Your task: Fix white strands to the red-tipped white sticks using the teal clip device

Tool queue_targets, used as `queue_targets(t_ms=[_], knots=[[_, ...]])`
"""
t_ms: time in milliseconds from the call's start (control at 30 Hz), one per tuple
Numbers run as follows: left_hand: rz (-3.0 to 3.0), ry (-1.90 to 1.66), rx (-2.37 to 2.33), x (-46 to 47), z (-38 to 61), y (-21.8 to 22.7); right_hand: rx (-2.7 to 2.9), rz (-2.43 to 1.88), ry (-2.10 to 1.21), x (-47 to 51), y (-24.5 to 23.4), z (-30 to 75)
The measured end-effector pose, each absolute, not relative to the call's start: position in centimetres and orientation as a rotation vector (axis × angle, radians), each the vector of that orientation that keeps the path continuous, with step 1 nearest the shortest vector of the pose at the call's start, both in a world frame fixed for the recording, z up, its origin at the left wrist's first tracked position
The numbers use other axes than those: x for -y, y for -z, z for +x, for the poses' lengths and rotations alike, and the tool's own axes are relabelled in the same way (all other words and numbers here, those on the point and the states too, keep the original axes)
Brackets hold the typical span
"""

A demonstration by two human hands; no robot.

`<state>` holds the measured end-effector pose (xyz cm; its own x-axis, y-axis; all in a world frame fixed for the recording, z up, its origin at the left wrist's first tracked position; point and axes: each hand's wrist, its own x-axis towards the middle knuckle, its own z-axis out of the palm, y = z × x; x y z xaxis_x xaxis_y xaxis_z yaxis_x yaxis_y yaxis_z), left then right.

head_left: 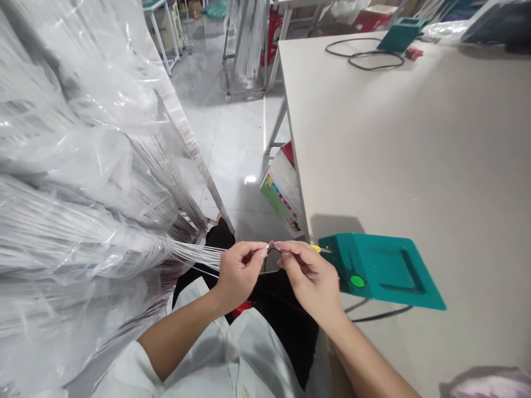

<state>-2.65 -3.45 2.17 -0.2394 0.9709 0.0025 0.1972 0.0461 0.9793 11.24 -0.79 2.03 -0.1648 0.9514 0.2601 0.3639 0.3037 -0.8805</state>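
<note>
My left hand (238, 273) is closed in a pinch on the end of a thin wire, beside a bundle of white cables (199, 253) coming from the left. My right hand (313, 279) pinches a thin dark wire (271, 250), which bends in a small arch between the two hands. The fingertips are close together, and the tiny wire ends are hard to make out. Just right of my right hand, at the table edge, sits a teal test box (390, 271) with a round green button (357, 281). A yellow-handled clip (316, 249) points at it, partly hidden by my hand.
Plastic-wrapped cable bundles (83, 232) hang along the left. The pale table (415, 143) fills the right, with a second teal box (401, 34) and black cord (360, 55) at its far end. A printed carton (282, 193) stands on the floor by the table.
</note>
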Motion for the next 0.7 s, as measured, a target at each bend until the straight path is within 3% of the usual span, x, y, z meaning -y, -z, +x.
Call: queue_targets(t_ms=[167, 300, 400, 533, 700], knots=[[1.533, -1.229, -1.575, 3.7, -2.7, -2.0, 1.827, -1.087, -0.654, 0.8, -2.4, 11.2], [1.846, -0.895, -1.554, 3.7, -3.5, -1.8, 2.106, -0.953, -0.361, 0.8, -2.3, 11.2], [1.736, -0.861, -1.609, 3.8, -3.7, -1.9, 2.068, -1.001, -0.289, 0.8, -2.3, 11.6], [1.298, -1.027, -1.598, 3.8, -3.6, -1.9, 1.687, -1.196, -0.512, 0.7, -2.7, 11.9], [1.157, -1.087, -1.503, 3.6, -3.6, -2.0, 1.7, -1.227, -0.888, 0.9, -2.1, 11.1]])
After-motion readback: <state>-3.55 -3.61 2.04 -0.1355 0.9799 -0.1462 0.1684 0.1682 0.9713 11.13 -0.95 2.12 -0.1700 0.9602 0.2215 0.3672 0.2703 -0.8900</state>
